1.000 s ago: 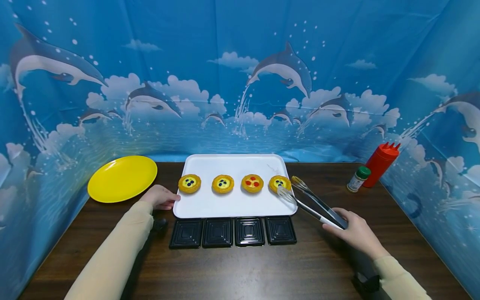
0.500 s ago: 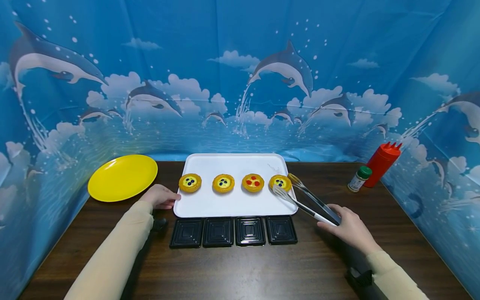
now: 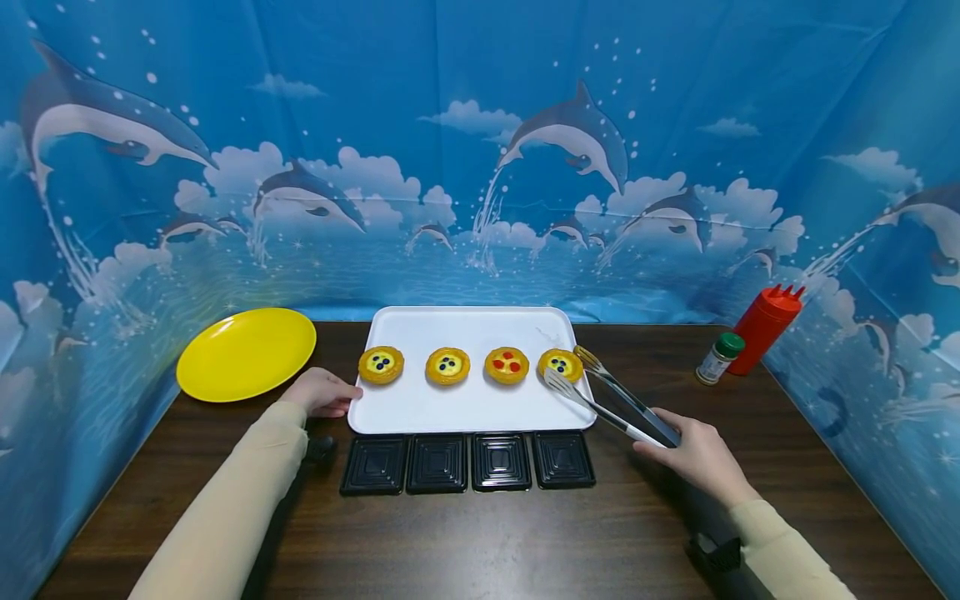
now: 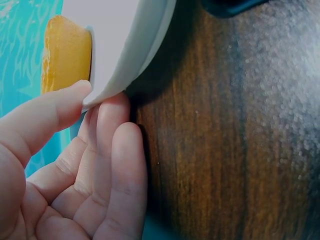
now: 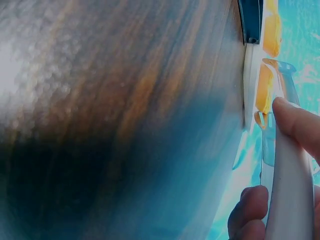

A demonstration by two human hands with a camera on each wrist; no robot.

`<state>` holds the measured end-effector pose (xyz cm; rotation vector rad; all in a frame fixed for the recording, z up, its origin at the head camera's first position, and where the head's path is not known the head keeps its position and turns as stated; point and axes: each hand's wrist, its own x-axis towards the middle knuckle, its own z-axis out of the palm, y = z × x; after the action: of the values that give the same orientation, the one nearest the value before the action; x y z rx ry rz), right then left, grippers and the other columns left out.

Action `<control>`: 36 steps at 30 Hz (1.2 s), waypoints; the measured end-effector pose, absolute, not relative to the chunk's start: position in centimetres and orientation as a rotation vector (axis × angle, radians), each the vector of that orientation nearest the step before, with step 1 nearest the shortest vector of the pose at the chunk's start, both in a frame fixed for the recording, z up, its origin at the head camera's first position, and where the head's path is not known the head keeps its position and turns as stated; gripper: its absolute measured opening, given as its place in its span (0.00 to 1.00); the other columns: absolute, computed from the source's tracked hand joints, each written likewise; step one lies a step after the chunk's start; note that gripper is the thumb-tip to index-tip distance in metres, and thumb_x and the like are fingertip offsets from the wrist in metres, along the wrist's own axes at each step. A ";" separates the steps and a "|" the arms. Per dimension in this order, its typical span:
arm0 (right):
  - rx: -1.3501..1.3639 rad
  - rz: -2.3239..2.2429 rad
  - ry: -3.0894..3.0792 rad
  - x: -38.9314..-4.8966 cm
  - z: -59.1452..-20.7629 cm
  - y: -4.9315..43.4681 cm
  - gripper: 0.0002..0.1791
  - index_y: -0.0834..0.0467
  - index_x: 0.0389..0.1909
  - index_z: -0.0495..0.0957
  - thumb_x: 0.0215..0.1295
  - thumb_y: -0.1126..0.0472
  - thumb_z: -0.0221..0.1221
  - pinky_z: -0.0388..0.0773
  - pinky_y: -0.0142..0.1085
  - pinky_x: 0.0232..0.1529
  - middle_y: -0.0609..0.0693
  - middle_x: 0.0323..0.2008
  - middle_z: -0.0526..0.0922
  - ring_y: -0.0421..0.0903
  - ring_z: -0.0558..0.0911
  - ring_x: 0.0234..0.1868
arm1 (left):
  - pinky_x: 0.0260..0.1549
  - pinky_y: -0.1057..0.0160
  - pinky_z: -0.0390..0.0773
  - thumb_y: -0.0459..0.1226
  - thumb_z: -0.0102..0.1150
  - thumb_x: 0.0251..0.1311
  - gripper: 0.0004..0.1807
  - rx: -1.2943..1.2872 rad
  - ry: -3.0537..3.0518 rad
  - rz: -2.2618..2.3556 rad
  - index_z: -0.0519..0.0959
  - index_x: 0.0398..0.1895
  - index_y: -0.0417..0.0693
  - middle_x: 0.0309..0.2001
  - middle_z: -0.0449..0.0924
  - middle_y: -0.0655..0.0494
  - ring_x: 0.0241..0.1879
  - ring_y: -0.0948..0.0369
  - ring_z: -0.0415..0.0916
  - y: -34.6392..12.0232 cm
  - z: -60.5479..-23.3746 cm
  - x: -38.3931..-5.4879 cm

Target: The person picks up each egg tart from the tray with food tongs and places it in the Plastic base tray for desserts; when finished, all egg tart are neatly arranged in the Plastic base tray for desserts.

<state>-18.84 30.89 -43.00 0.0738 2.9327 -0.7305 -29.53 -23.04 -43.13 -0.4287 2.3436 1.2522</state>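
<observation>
My left hand [image 3: 324, 393] pinches the left edge of a white tray [image 3: 465, 412]; in the left wrist view the thumb lies over the rim and fingers are beneath it. My right hand [image 3: 701, 454] grips metal tongs [image 3: 626, 407] by their handles, one of them white. The tongs' spread tips stand on either side of the rightmost tart [image 3: 558, 363], which has dark berries on it. Also in the row on the tray are two more tarts with dark berries, the left one [image 3: 381, 365] and the second one [image 3: 447, 367], and a red-topped tart [image 3: 506, 365].
Several black square plastic trays [image 3: 501, 462] line the tray's front edge. A yellow plate [image 3: 247, 354] lies at the left. On the right stand a green-capped shaker [image 3: 718, 360] and a red squeeze bottle [image 3: 767, 329]. A dolphin-print curtain [image 3: 465, 208] rises behind the wooden table [image 3: 465, 550].
My right hand has moved slightly left with the tongs, whose tips have come around the rightmost tart. My left hand has stayed at the tray's edge.
</observation>
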 end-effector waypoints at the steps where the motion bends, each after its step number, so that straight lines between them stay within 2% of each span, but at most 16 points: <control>1: 0.072 -0.731 2.933 -18.8 -43.0 30.9 0.46 0.63 0.62 0.69 0.51 0.35 0.64 0.76 0.40 0.32 0.60 0.43 0.79 0.49 0.73 0.35 | 0.32 0.68 0.81 0.41 0.62 0.60 0.21 -0.427 2.345 1.253 0.78 0.47 0.30 0.27 0.81 0.52 0.26 0.61 0.79 -23.0 -43.1 -29.5; 11: 0.096 -0.741 2.934 -18.8 -43.4 31.0 0.47 0.62 0.64 0.68 0.50 0.34 0.64 0.71 0.34 0.29 0.55 0.38 0.80 0.48 0.72 0.33 | 0.32 0.69 0.81 0.41 0.61 0.61 0.21 -0.420 2.348 1.257 0.77 0.48 0.30 0.28 0.82 0.52 0.26 0.61 0.79 -22.9 -43.2 -29.6; 20: 0.085 -0.779 2.958 -18.0 -43.1 31.4 0.43 0.61 0.63 0.69 0.53 0.37 0.64 0.72 0.35 0.32 0.58 0.43 0.80 0.49 0.73 0.36 | 0.31 0.69 0.81 0.40 0.62 0.60 0.21 -0.426 2.330 1.272 0.77 0.48 0.30 0.26 0.81 0.53 0.24 0.62 0.79 -23.1 -43.5 -29.8; 27: 0.071 -0.795 2.962 -17.0 -42.6 31.9 0.42 0.60 0.63 0.70 0.53 0.37 0.64 0.70 0.34 0.28 0.57 0.41 0.79 0.49 0.73 0.35 | 0.31 0.69 0.81 0.41 0.61 0.61 0.22 -0.428 2.333 1.250 0.77 0.49 0.30 0.27 0.81 0.52 0.24 0.63 0.78 -23.2 -43.7 -30.0; 36: 0.069 -0.816 2.953 -15.3 -42.1 32.8 0.42 0.63 0.62 0.70 0.53 0.38 0.64 0.72 0.34 0.28 0.62 0.44 0.79 0.49 0.74 0.35 | 0.31 0.70 0.80 0.41 0.61 0.61 0.22 -0.410 2.318 1.249 0.77 0.48 0.30 0.26 0.81 0.53 0.24 0.63 0.78 -23.3 -43.6 -30.0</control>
<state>-15.31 32.78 -42.07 0.0685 2.9525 -0.8155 -30.02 -23.26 -43.59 -0.4102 2.3185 1.2486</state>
